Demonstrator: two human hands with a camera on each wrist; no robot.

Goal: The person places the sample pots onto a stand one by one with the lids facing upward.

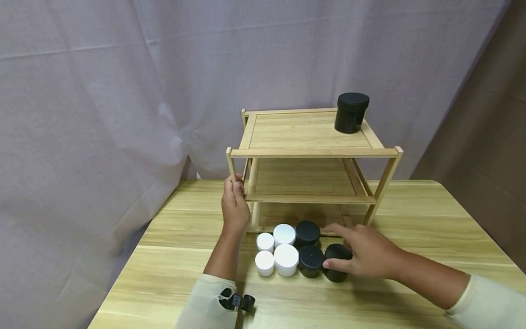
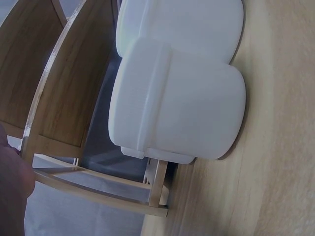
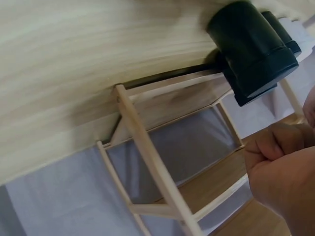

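Note:
My left hand point(image 1: 235, 205) holds the front left post of a three-tier wooden shelf point(image 1: 314, 152). Over the rightmost black jar point(image 1: 336, 270), my right hand point(image 1: 365, 251) spreads its thumb and index finger apart; whether it touches the lid I cannot tell. Two more black jars, one in front point(image 1: 311, 262) and one behind point(image 1: 307, 232), stand to the left. Beside them are two larger white jars point(image 1: 286, 261) and two small white ones point(image 1: 265, 263). In the right wrist view, black jars point(image 3: 251, 46) stand beyond the hand.
Another black jar point(image 1: 351, 113) stands on the shelf's top tier at the right rear. The shelf rests on a wood-grain table point(image 1: 176, 256), directly behind the jars. Grey cloth point(image 1: 185, 68) hangs behind, and a brown surface point(image 1: 481, 137) rises on the right.

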